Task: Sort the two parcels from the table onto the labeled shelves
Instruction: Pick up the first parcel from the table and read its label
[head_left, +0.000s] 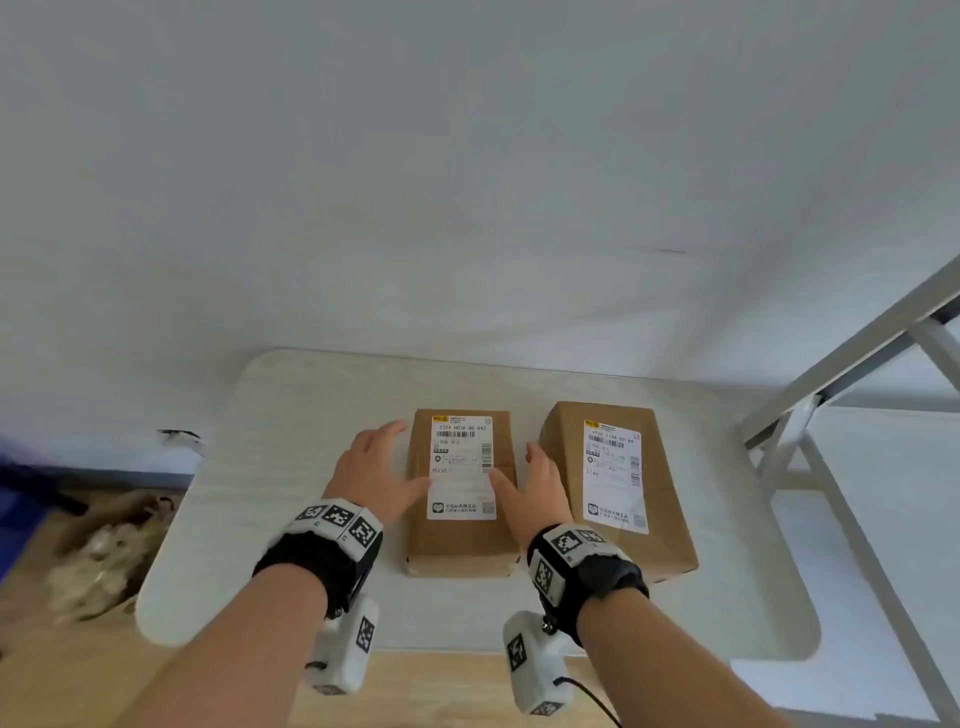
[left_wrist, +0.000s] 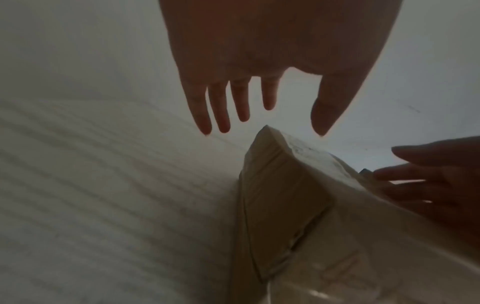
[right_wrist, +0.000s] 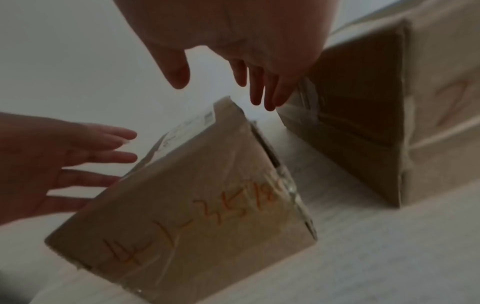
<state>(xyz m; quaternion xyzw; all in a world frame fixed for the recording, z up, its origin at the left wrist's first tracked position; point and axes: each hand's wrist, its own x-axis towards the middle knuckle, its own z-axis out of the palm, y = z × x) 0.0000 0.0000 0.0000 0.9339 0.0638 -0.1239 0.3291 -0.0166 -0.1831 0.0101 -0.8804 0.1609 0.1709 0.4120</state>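
Note:
Two brown cardboard parcels with white shipping labels lie side by side on the white table (head_left: 291, 410). The left parcel (head_left: 457, 540) has orange handwriting on its near end, as the right wrist view shows (right_wrist: 197, 205). My left hand (head_left: 376, 470) hovers at its left side, fingers straight and spread, thumb over the label; the left wrist view shows the hand (left_wrist: 259, 115) above the parcel (left_wrist: 280, 197). My right hand (head_left: 537, 480) is in the gap between the left parcel and the right parcel (head_left: 618, 483), fingers straight, thumb over the left parcel's top. Neither hand grips anything.
A grey metal shelf frame (head_left: 841, 374) stands right of the table. The wall runs close behind the table. On the wooden floor at the left lies a crumpled bag (head_left: 109, 551) and something blue (head_left: 15, 499).

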